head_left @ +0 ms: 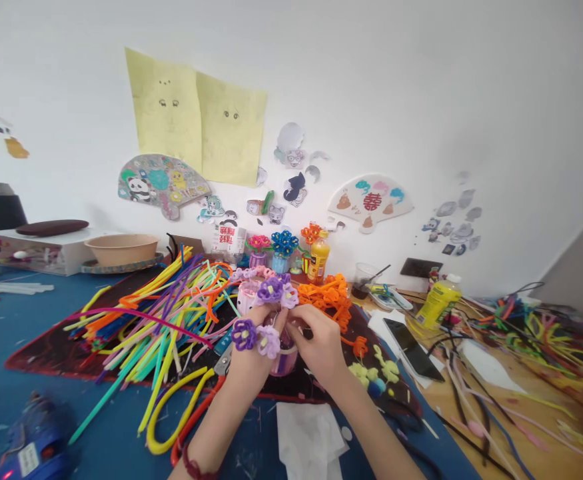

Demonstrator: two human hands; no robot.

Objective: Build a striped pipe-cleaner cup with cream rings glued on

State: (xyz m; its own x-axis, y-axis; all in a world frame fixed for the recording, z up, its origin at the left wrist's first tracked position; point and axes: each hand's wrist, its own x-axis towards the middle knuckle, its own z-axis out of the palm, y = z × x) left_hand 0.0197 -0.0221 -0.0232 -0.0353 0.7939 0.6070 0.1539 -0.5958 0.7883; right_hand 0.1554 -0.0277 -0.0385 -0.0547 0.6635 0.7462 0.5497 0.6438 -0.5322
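Observation:
My left hand [254, 357] is closed around the stems of purple pipe-cleaner flowers [244, 334]. Dark purple and lilac blooms [268, 341] stick out over its back and above its fingers. My right hand [321, 337] meets it from the right, thumb and fingers pinched together by the stems; what lies in that pinch is hidden. Just below the fingers stands a small pink and purple striped pot [284, 362], partly covered by both hands. Behind them is a pink pot [248, 297] with pale pink flowers. Orange pipe-cleaner flowers [328, 299] lie beyond my right hand.
Loose coloured pipe cleaners [171, 320] pile up on the left, with red-handled pliers [206, 410] beside my left forearm. A blue glue gun [34, 440] lies front left. White tissue [308, 437] lies in front; a phone [414, 350] and yellow bottle [440, 301] are right.

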